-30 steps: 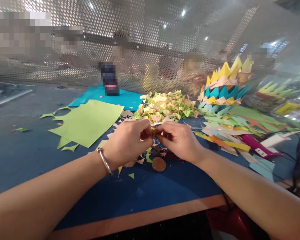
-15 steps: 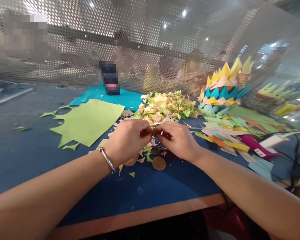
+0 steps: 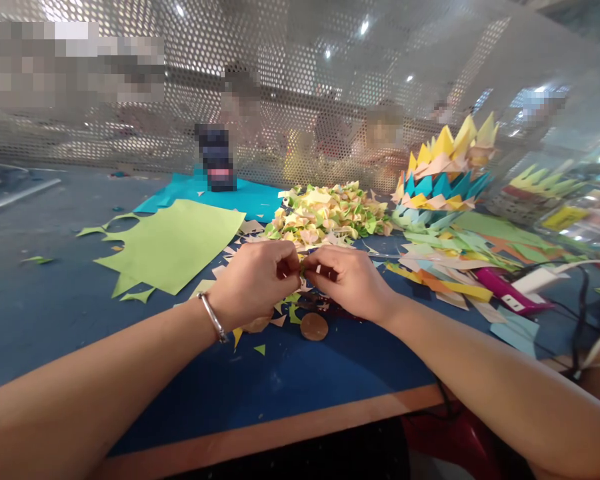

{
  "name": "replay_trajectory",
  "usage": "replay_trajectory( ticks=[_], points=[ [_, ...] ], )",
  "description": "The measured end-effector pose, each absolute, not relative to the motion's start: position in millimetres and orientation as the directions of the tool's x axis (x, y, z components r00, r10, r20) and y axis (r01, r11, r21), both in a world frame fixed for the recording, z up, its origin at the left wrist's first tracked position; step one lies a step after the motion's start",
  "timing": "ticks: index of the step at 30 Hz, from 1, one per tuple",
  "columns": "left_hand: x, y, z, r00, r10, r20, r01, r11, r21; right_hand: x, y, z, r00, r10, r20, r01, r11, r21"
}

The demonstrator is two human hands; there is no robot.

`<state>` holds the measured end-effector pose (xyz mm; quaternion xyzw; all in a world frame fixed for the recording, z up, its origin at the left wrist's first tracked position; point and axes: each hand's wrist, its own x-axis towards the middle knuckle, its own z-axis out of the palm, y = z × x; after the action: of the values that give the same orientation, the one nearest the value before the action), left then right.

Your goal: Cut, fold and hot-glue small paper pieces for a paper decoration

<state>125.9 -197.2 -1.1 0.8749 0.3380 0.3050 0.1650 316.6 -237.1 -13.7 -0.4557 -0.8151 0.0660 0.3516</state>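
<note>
My left hand [image 3: 260, 273], with a silver bracelet at its wrist, is closed in a pinch at the centre of the table. Right beside it, my right hand [image 3: 347, 277] pinches too, and the fingertips of both meet. A small greenish piece of paper [image 3: 303, 270] shows between them, mostly hidden by the fingers. Just beyond the hands lies a heap of small yellow, pink and green paper pieces [image 3: 325, 212]. Paper scraps [image 3: 294, 312] lie under and around the hands. A round brown disc [image 3: 314, 327] rests on the blue table [image 3: 220, 400] below them.
Light green sheets [image 3: 180, 243] with cut edges lie left, in front of blue sheets [image 3: 160, 192]. Stacked paper crowns [image 3: 443, 177] stand at the back right. Paper strips [image 3: 445, 280], a magenta power strip [image 3: 515, 293] and cables are on the right. A perforated metal screen [image 3: 300, 80] rises behind.
Both hands keep their pinch at nearly the same spot, with only slight finger movement. The whole view has shifted a little, so everything sits slightly further left.
</note>
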Motion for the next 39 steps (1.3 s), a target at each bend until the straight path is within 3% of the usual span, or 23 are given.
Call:
replay_trajectory(
  ticks=[16,23,27,29,33,39],
  points=[
    [122.4,-197.1,1.4,0.64,0.687,0.345,0.525,-0.718,0.456,319.7,-235.5,-10.2,-0.449,0.792,0.413,0.706,0.598,-0.38],
    [114.8,-189.2,7.7,0.559,0.714,0.422,0.509,-0.697,0.506,336.6,-235.5,11.3,-0.277,0.826,0.491,0.784,0.489,-0.382],
    [109.7,-177.2,6.6,0.485,0.725,0.489,0.493,-0.689,0.532,362.7,-227.5,17.7,-0.11,0.938,0.33,0.889,0.241,-0.389],
    [108.4,-173.6,5.7,0.447,0.735,0.51,0.487,-0.678,0.55,373.6,-223.8,17.5,-0.042,0.967,0.252,0.937,0.125,-0.325],
    [108.1,-171.3,4.1,0.413,0.752,0.513,0.46,-0.659,0.595,381.6,-220.2,16.2,0.008,0.995,0.099,0.968,0.018,-0.251],
    [109.1,-168.7,5.5,0.374,0.798,0.472,0.469,-0.602,0.646,379.5,-220.9,18.2,0.093,0.993,-0.078,0.963,-0.109,-0.248]
  ],
)
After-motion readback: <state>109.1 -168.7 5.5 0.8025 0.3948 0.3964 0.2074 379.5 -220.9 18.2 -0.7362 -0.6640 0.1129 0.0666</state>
